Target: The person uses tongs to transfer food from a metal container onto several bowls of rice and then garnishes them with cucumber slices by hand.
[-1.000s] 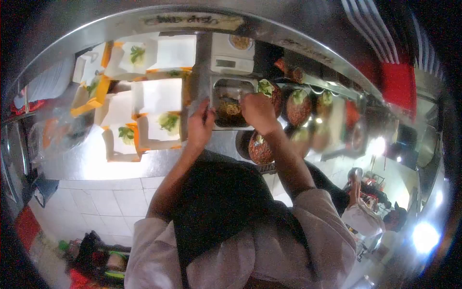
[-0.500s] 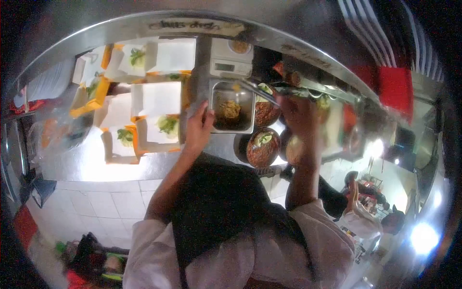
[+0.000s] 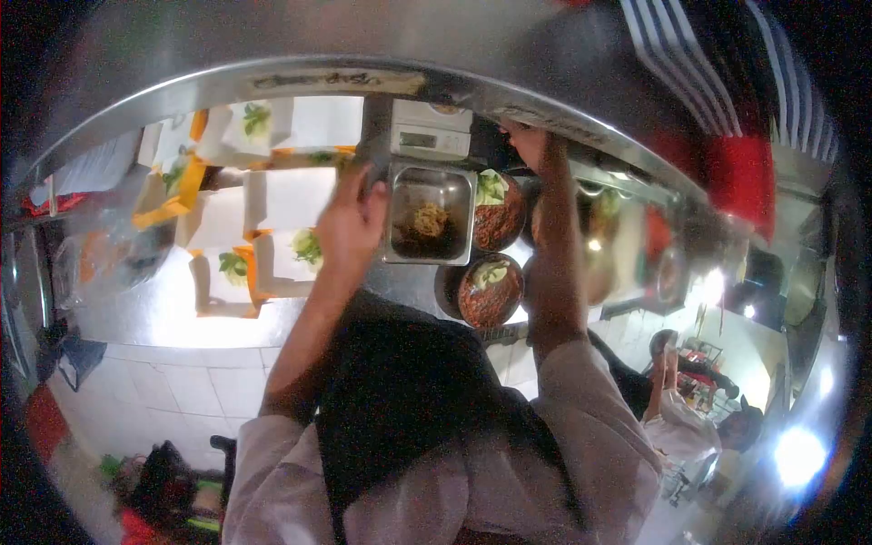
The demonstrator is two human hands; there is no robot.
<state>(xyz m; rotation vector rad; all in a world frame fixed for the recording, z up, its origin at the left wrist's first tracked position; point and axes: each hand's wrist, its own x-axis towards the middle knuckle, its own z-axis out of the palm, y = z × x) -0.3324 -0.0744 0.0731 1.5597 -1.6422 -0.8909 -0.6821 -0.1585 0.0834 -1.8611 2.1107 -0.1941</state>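
Observation:
My left hand (image 3: pixel 352 218) is just left of a steel insert pan (image 3: pixel 475 218), apart from its rim, with thumb and fingers parted and slightly blurred. A small heap of brownish-yellow food (image 3: pixel 430 220) lies in the pan. My right hand (image 3: pixel 530 145) reaches to the back of the counter, beside a white digital scale (image 3: pixel 431 130) and partly under the shelf edge. Its fingers are mostly hidden, so whatever it holds does not show. Close to my right forearm are two round bowls of reddish-brown food, a far bowl (image 3: pixel 498 222) and a near bowl (image 3: pixel 490 295), both topped with pale green garnish.
Several open takeaway boxes (image 3: pixel 286 195) with orange sides and leafy greens stand on the left of the steel counter (image 3: pixel 291 313). A metal shelf edge (image 3: pixel 345 73) crosses above the counter. Another person (image 3: pixel 686 418) is at the lower right.
My left hand has come off the pan's rim and shifted left. My right hand has moved from above the bowls to the back; the metal utensil it held is out of sight.

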